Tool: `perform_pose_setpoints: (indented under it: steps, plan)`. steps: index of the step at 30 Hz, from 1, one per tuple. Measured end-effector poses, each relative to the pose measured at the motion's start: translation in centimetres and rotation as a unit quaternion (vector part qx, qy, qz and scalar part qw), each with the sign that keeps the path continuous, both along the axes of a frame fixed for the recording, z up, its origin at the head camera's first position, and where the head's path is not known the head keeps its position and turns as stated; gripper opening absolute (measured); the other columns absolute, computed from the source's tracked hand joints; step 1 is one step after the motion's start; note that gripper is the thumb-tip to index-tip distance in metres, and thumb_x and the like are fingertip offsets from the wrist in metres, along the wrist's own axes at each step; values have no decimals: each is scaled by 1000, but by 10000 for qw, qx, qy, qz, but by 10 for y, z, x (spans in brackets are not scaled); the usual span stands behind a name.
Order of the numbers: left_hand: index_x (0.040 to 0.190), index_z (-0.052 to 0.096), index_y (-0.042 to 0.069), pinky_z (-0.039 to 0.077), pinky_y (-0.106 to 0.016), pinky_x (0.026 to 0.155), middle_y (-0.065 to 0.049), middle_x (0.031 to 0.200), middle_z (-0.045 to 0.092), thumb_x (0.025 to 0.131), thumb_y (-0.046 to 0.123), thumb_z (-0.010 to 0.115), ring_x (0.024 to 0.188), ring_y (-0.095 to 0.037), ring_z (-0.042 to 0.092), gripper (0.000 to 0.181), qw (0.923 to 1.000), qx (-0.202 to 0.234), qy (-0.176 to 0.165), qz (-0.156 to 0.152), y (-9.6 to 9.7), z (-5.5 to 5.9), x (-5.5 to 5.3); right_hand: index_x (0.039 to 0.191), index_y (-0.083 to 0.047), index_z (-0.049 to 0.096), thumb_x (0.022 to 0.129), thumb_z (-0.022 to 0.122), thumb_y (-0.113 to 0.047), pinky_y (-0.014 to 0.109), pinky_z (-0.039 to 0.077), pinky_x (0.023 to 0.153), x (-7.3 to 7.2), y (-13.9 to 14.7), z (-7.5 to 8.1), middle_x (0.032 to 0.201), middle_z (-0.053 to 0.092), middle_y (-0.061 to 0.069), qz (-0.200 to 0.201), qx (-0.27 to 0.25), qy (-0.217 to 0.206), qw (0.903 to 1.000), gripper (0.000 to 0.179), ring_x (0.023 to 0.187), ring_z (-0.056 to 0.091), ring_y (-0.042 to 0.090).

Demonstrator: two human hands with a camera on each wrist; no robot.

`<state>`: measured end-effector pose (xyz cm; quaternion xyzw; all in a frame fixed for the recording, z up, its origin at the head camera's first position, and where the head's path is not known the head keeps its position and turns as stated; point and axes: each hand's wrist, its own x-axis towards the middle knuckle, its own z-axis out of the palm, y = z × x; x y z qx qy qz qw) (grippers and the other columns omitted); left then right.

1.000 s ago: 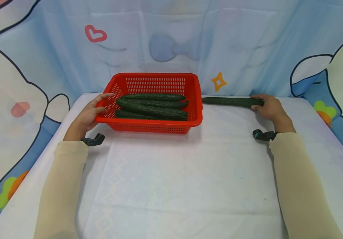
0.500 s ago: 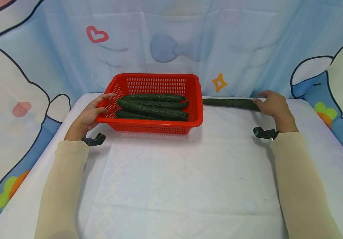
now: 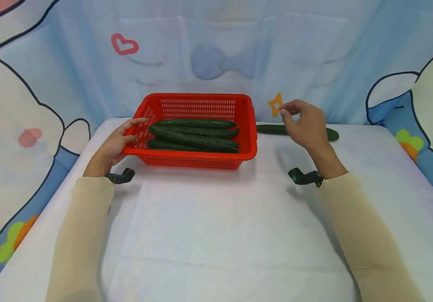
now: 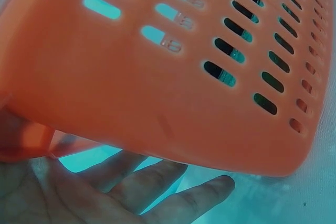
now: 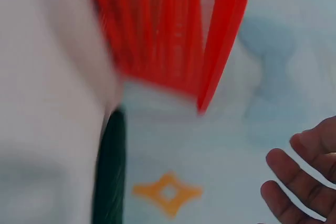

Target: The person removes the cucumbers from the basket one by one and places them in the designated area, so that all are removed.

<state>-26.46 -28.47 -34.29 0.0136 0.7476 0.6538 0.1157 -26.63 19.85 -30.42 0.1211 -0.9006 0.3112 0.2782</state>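
Note:
A red plastic basket (image 3: 197, 161) with slotted walls stands at the back of the table, with several dark green cucumbers (image 3: 194, 139) lying lengthwise inside. My left hand (image 3: 111, 147) holds its left rim; in the left wrist view some fingers (image 4: 149, 184) extend beneath the slotted wall. Another cucumber (image 3: 332, 134) lies on the cloth right of the basket, its middle hidden behind my right hand (image 3: 305, 123). That hand is raised above the cucumber, fingers loosely bent and holding nothing. In the right wrist view its fingers (image 5: 296, 174) are spread a little, apart from the cucumber (image 5: 110, 169).
A white cloth (image 3: 216, 226) covers the table. Directly behind the basket hangs a blue curtain (image 3: 314, 50) with cartoon prints, including an orange star (image 3: 275, 105). Black wrist cameras sit on the left wrist (image 3: 121, 176) and right wrist (image 3: 304, 177).
My right hand has let go of the loose cucumber's right end, then lifted and moved left above it. The left hand stays on the basket, which has not moved.

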Motion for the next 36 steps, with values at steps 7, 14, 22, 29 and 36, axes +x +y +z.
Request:
perform_pose_setpoints:
  steps: [7, 14, 22, 29, 36]
  plan:
    - [148, 39, 35, 59, -24, 77, -8, 159, 22, 98, 1, 39, 131, -29, 36, 60, 10000, -62, -35, 8, 0, 1, 1, 110, -1, 70, 95, 61, -17, 49, 52, 84, 25, -53, 13, 104, 72, 17, 981, 390, -316, 9939, 23, 96, 64, 32]
    - [146, 41, 36, 59, -23, 77, -7, 158, 20, 97, 0, 41, 135, -31, 32, 61, 10000, 11, -69, 52, -1, 3, 1, 110, -9, 70, 92, 68, -18, 39, 54, 83, 33, -108, 9, 103, 72, 7, 1778, 718, -1366, 9719, 20, 94, 65, 21]
    - [146, 40, 36, 59, -23, 77, -8, 157, 22, 97, 0, 40, 133, -30, 34, 61, 10000, -20, -70, 2, 1, 2, 1, 136, -9, 53, 89, 72, -16, 42, 54, 93, 12, -143, -4, 126, 60, 15, 1537, 1090, -2929, 9374, 51, 115, 57, 27]
    - [146, 41, 35, 59, -23, 76, -7, 158, 21, 98, 0, 39, 133, -30, 34, 60, 10000, 26, -54, -8, 1, 0, 0, 134, -8, 55, 89, 72, -19, 38, 53, 88, -7, -156, -10, 108, 62, 12, 1309, 1455, -3189, 9274, 50, 97, 56, 23]
    - [147, 40, 34, 59, -23, 76, -7, 157, 22, 98, 0, 40, 129, -28, 37, 60, 10000, 22, -29, -27, 1, 1, 0, 130, -7, 59, 90, 70, -18, 33, 54, 81, -12, -159, -15, 87, 63, 8, 1142, 1841, -2948, 9307, 43, 78, 57, 20]
